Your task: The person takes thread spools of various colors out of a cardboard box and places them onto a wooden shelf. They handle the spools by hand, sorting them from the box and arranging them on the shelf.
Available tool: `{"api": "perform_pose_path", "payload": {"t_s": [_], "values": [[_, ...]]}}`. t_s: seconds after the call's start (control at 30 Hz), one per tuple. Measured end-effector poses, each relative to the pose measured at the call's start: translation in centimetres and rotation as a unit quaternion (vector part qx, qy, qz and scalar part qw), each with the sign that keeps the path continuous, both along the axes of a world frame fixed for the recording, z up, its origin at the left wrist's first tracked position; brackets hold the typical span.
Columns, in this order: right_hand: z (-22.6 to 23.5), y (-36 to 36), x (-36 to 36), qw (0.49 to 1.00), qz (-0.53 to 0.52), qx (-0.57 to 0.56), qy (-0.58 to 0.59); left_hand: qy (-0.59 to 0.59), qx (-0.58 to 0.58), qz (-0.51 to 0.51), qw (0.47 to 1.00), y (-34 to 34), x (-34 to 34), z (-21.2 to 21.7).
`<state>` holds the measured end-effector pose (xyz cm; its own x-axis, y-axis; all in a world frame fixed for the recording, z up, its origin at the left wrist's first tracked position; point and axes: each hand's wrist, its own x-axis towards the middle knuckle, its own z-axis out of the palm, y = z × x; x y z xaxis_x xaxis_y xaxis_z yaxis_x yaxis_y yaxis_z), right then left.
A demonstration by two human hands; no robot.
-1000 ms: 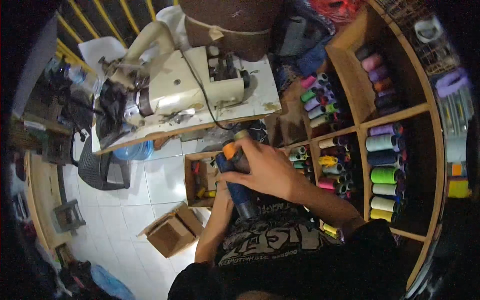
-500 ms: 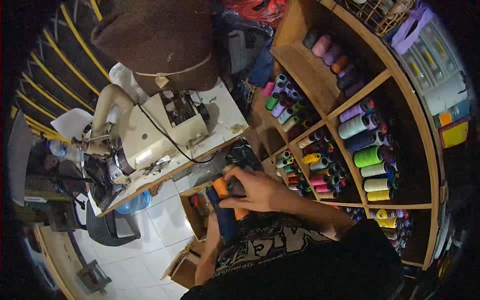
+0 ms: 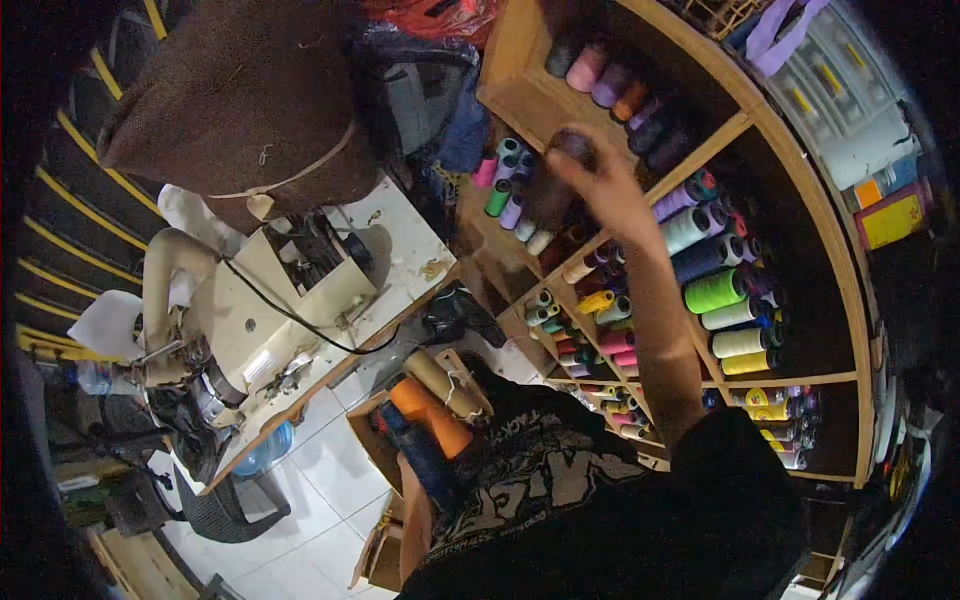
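Upper centre of the frame: the right hand (image 3: 600,185) reaches up to the wooden shelf (image 3: 745,120), fingers closed around a dark thread cone (image 3: 560,175) — its long axis roughly upright. Lower centre, the left hand — mostly hidden — cradles orange, blue and tan cones (image 3: 430,415) against the chest; grip unclear.

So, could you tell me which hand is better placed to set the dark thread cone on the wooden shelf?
The right hand: it is raised at the wooden shelf with the dark thread cone in its grip, beside the upper rows of spools. The left arm is low against the body, cradling an orange cone, a blue cone and a tan cone.
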<state>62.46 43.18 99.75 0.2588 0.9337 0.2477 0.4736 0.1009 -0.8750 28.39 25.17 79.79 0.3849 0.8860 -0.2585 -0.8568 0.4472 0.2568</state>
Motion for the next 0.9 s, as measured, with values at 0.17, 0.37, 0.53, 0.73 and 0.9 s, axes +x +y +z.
{"api": "perform_pose_path", "payload": {"t_s": [0.17,0.37,0.53,0.73,0.9], "values": [[0.9,7.2,8.6,0.901,-0.310,0.034,-0.303,-0.008,-0.005,-0.017,1.000,0.6,-0.1,-0.4],[-1.2,10.7,13.8,0.821,-0.506,-0.074,-0.252,-0.006,-0.006,-0.024,1.000,1.1,-0.8,-0.8],[-2.7,11.6,15.5,0.776,-0.542,-0.079,-0.311,0.000,-0.012,-0.029,1.000,1.2,-1.3,-1.0],[-2.3,11.2,14.5,0.778,-0.521,-0.069,-0.345,0.003,-0.015,-0.027,1.000,1.6,-1.6,-1.3],[-1.4,9.5,12.9,0.770,-0.497,0.025,-0.398,0.000,-0.012,-0.036,0.999,2.1,-1.2,-1.2]]}}
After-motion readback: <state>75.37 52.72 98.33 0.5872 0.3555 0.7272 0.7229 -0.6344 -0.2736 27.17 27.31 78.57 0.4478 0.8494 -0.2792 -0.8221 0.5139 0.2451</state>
